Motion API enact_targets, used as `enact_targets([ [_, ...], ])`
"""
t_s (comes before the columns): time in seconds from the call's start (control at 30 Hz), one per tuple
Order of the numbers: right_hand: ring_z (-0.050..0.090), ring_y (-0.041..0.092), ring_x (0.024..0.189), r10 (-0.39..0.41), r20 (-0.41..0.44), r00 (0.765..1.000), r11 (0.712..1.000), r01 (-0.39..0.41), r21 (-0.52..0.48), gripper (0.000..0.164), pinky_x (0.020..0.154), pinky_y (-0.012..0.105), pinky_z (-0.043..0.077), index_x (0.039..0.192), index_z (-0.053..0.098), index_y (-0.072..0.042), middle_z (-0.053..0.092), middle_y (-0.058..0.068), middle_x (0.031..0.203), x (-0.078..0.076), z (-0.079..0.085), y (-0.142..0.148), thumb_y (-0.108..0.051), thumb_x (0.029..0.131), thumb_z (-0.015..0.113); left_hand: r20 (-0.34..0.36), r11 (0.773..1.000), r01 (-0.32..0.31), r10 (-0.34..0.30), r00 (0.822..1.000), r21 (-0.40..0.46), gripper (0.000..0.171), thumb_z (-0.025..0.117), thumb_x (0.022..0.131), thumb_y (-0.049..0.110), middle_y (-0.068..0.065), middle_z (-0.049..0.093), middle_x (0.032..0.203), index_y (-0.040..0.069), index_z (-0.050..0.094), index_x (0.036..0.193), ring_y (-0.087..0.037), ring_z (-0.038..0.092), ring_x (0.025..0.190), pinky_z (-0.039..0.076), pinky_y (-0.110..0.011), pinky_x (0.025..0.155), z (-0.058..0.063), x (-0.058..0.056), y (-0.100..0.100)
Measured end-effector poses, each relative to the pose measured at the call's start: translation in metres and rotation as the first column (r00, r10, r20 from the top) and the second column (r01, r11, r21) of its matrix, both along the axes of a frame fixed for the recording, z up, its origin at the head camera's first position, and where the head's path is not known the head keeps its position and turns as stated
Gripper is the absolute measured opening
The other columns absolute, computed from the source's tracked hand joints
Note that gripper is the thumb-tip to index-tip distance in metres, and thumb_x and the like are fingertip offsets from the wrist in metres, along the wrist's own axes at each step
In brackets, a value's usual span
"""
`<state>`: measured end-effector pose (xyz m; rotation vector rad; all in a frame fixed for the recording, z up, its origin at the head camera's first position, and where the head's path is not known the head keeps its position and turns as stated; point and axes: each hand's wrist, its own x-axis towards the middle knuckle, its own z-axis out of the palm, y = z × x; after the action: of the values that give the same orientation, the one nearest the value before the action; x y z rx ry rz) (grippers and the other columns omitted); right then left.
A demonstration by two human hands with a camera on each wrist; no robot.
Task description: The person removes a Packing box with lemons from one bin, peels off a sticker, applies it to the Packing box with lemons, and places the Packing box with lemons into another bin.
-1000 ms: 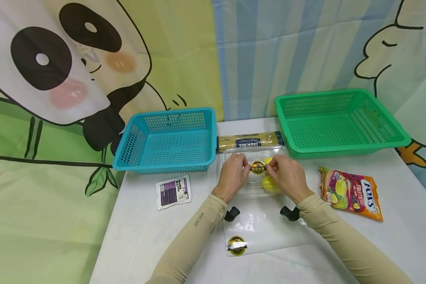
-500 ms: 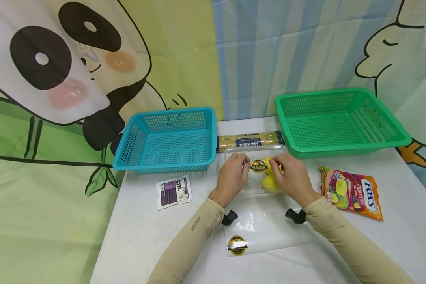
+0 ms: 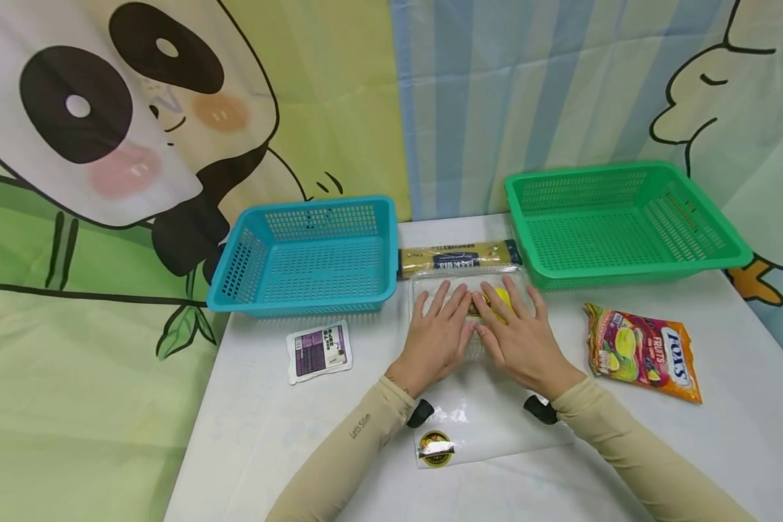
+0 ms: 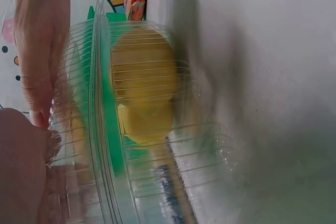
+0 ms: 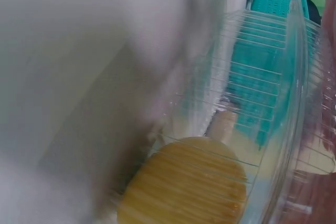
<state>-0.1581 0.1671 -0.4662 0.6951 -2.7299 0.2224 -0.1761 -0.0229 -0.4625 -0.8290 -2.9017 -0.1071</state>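
Both hands lie spread on the lid of a clear plastic box (image 3: 457,274). My left hand (image 3: 433,339) presses on its left half with straight fingers. Beside it, my right hand (image 3: 523,344) rests flat on the right half, index fingers close together. A round black-and-gold sticker (image 3: 474,310) on the lid is partly covered by the fingers. Inside are yellow round fruits, one showing between the right fingers; in the left wrist view two yellow fruits (image 4: 144,69) show through the ribbed wall. One yellow fruit (image 5: 184,184) also appears in the right wrist view.
Behind the box lies a spaghetti pack (image 3: 457,258), between a blue basket (image 3: 303,304) and a green basket (image 3: 639,274). A purple-and-white packet (image 3: 320,353) lies left, a candy bag (image 3: 646,355) right. Nearest is a glossy sheet (image 3: 496,431) with another round sticker (image 3: 435,448).
The hands earlier pinched the sticker's two sides over the lid. They have since let go and spread flat on the lid, over the sticker. The box has stayed in place.
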Motion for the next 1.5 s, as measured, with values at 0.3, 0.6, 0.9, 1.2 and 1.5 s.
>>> enact_targets([
  [0.3,0.026,0.048,0.150,-0.045,-0.011,0.999,0.999,0.046,0.009,0.053,0.120,0.067,0.013,0.149,0.052,-0.013,0.045,0.018,0.156,0.001,-0.003,0.001,-0.039,0.106,0.038,-0.030,0.993,-0.078,0.075,0.997,-0.087,0.060,0.016,0.109,0.048,0.004,0.034,0.165,0.021,0.035,0.159,-0.029,0.022,0.156,0.021,-0.055,0.123,-0.003,0.000,-0.001],
  [0.6,0.029,0.049,0.148,-0.071,-0.022,0.997,0.998,0.071,-0.002,0.056,0.121,0.066,0.014,0.149,0.051,-0.009,0.045,0.018,0.156,0.004,-0.005,0.010,-0.042,0.107,0.034,-0.025,0.991,-0.100,0.098,0.995,-0.088,0.064,0.014,0.108,0.055,0.005,0.032,0.165,0.024,0.033,0.160,-0.030,0.020,0.156,0.021,-0.053,0.124,-0.006,0.002,-0.006],
  [0.9,0.026,0.048,0.150,-0.081,0.010,0.997,0.997,0.081,-0.003,0.060,0.122,0.065,0.011,0.151,0.048,-0.006,0.042,0.019,0.158,0.005,-0.005,0.012,-0.045,0.108,0.033,-0.001,0.992,-0.115,0.115,0.993,-0.056,0.064,0.014,0.108,0.055,-0.001,0.023,0.169,0.023,0.029,0.162,-0.030,0.014,0.158,0.019,-0.053,0.125,-0.008,0.003,-0.009],
  [1.2,0.024,0.048,0.150,-0.085,0.051,0.995,0.996,0.086,-0.026,0.062,0.121,0.067,0.010,0.153,0.043,-0.004,0.037,0.021,0.160,0.005,-0.002,0.015,-0.044,0.106,0.043,0.049,0.992,-0.105,0.102,0.994,0.071,0.068,0.021,0.108,0.057,-0.007,0.019,0.170,0.015,0.030,0.161,-0.033,0.014,0.157,0.020,-0.054,0.125,-0.007,0.002,-0.013],
  [1.5,0.023,0.047,0.151,-0.080,0.085,0.993,0.986,0.091,-0.140,0.061,0.121,0.068,0.008,0.160,0.031,-0.009,0.032,0.022,0.162,0.008,0.011,0.022,-0.038,0.108,0.044,0.168,0.937,-0.152,0.103,0.980,0.315,0.064,0.031,0.109,0.049,-0.015,0.018,0.169,0.014,0.024,0.162,-0.039,0.014,0.156,0.026,-0.056,0.123,0.002,0.000,-0.028],
])
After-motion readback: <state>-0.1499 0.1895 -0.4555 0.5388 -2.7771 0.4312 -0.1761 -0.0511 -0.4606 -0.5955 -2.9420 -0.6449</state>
